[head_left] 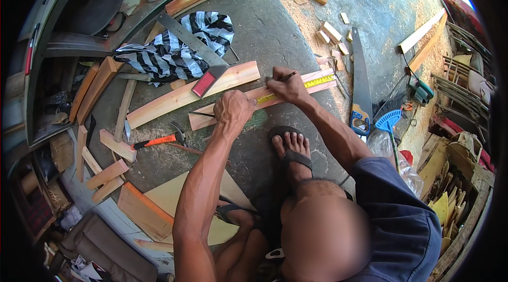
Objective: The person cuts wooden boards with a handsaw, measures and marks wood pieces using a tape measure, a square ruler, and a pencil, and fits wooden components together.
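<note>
A narrow wooden board (198, 121) lies on the floor in front of me, with a yellow tape measure (319, 81) stretched along it. My left hand (233, 108) is closed at the board's left part, where the tape's blade comes out from under the fingers; the tape's case is hidden. Against the board's middle, my right hand (288, 86) is closed around a thin dark pencil (289, 76), mostly covered by the fingers. Just beyond, a try square (210, 81) with a red and dark stock and a metal blade rests across a second board (243, 73).
A hammer (159, 140) with an orange handle and several wood offcuts (107, 175) lie at left. A handsaw (362, 78), small wood blocks (330, 33) and sawdust are at right. A striped black-and-white cloth (164, 51) lies beyond the boards. My sandalled foot (293, 149) stands close by.
</note>
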### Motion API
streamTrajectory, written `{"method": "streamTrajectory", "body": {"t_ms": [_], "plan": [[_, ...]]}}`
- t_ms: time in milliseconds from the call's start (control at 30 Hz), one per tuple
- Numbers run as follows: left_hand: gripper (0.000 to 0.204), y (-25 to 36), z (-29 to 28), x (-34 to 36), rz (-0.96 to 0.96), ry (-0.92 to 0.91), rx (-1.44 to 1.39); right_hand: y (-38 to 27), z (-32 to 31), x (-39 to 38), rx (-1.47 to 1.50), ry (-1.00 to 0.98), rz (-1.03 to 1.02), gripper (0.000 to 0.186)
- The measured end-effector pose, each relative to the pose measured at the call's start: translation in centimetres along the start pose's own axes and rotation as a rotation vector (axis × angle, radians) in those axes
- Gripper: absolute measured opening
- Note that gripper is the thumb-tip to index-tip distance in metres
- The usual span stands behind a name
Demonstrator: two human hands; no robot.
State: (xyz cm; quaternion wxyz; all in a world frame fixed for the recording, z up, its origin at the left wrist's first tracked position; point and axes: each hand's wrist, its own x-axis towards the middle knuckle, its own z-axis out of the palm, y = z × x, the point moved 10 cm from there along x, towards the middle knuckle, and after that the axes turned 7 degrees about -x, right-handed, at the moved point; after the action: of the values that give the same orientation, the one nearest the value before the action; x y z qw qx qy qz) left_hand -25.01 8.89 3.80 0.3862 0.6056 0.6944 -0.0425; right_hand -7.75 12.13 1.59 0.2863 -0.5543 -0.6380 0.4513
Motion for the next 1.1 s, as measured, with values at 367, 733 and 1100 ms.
{"method": "streamTrajectory", "body": {"t_ms": [367,733,1100], "plan": [[0.038,-15.1,-6.0,-2.4,-0.092,0.011,0.025,1.5,-0.3,0.1,0.100,0.020,0.052,0.031],[0.038,-18.3,-6.9,-3.2,-0.183,-0.029,0.065,1.2,0.1,0.2,-0.018,0.006,0.070,0.035],[0.038,-14.9,-7.2,-6.2,0.192,0.161,-0.103,-3.7,-6.3,-3.0,0.134,0.326,0.185,0.032]]}}
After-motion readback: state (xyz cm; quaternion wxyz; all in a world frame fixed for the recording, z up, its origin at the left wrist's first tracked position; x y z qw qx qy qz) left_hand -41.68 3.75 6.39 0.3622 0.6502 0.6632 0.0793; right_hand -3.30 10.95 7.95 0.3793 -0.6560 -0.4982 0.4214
